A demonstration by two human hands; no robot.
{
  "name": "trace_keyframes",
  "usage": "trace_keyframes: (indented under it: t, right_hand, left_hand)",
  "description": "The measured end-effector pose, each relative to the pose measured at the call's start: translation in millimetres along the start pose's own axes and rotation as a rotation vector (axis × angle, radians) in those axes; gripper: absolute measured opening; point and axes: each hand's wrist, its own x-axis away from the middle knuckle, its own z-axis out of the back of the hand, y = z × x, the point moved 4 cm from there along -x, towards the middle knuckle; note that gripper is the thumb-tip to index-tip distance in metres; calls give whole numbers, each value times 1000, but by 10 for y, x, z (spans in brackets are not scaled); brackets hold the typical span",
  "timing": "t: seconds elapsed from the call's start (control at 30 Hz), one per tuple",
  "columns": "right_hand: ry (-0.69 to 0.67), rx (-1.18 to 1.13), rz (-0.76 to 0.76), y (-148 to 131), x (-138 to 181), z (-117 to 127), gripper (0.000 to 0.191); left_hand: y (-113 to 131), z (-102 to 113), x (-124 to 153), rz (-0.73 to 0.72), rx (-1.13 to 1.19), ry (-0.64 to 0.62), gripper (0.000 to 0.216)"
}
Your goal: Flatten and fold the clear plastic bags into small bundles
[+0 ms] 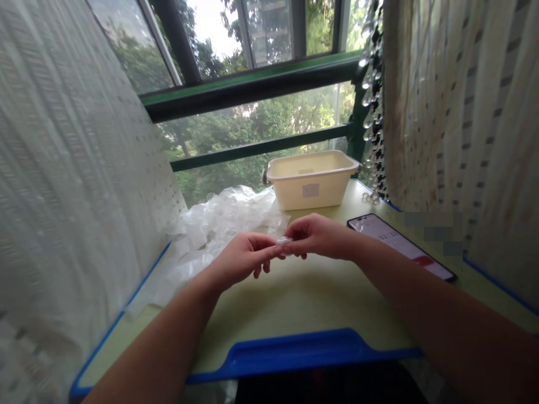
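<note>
Above the middle of the table, my left hand (240, 259) and my right hand (322, 237) meet at the fingertips. Between them is a small, shiny, whitish clear plastic piece (284, 241), pinched from both sides. Fingers cover most of it, so its exact kind does not show. A heap of crumpled clear plastic wrap (227, 216) lies just behind and to the left of my left hand. Beyond my right hand stands a cream plastic bin (290, 193) with a small label on its front.
The pale table (311, 303) has a raised blue rim (295, 350) at its front. A phone (396, 247) showing a timer lies beside my right forearm. Patterned curtains (458, 112) hang on both sides, with a bead string (373, 101) on the right. Behind is a window with green bars (261, 147).
</note>
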Motion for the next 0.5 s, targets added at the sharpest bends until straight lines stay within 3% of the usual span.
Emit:
trace_keyframes:
  t: [0.23,0.37,0.5]
  right_hand:
    - [-1,-163,-49,64,-30,-29,26]
    - [21,-104,-55,80,-36,-72,27]
    - [97,141,-76,78,-22,-42,23]
  left_hand:
    - [-30,54,-30,-40,130,183,30]
    - [-81,40,-66,-59,147,258,33]
    - [-94,38,-59,-11,-13,194,38]
